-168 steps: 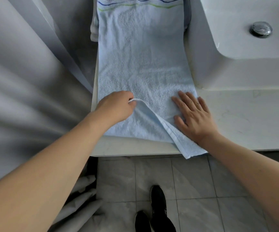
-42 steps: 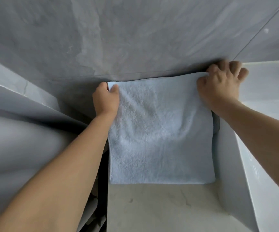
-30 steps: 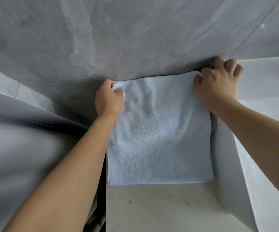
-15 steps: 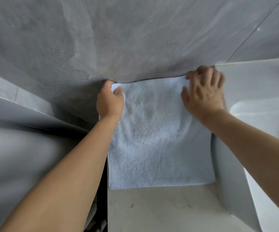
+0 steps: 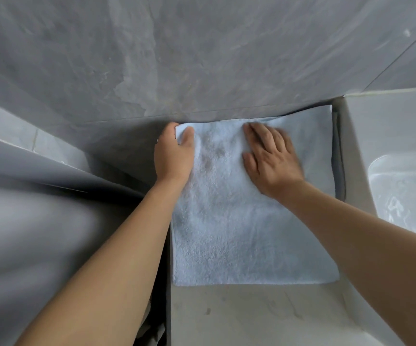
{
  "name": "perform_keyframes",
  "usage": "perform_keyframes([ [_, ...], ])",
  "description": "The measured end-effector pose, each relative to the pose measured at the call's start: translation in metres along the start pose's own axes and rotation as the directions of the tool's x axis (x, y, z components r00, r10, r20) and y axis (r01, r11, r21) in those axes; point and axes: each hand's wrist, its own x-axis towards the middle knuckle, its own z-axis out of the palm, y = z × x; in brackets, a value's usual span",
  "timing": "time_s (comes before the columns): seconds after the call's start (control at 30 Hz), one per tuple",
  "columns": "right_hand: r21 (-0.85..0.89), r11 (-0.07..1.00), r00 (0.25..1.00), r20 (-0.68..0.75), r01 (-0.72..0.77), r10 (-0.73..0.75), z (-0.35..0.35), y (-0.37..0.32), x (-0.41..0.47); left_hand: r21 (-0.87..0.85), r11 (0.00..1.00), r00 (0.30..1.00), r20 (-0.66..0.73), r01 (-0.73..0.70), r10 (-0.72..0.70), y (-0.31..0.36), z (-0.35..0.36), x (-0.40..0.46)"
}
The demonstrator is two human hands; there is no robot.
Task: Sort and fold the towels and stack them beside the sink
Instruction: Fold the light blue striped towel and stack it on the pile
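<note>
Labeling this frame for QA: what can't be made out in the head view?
- Right hand: motion-blurred; fingers look flat on the light blue towel, exact contact unclear.
- Left hand: pinches the far left corner; fingertips hidden under the towel.
- Other towels: a dark edge shows beside the sink; what it is, hidden.
- Sink: cut off by the right edge.
</note>
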Motion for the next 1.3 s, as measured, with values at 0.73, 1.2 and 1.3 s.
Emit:
perform_keyframes([
  [0.73,0.015,0.991,0.981,0.139,0.135,-0.136,0.006,-0.045,0.001,-0.132,0.845,0.796,0.436,0.518,-0.42,-0.021,-0.072,-0.059],
  [1.2,0.251,0.912,0.936,-0.052,-0.324,0.347,0.009,-0.026,-0.155,-0.076,0.877,0.86,0.257,0.474,-0.442,-0.063,-0.062,-0.162],
  [1.3,0.35,0.719,0.789,0.116,-0.601,0.603,0.016,-0.028,-0.205,0.053,0.879,0.858,0.193,0.475,-0.475,-0.073,-0.049,-0.179],
])
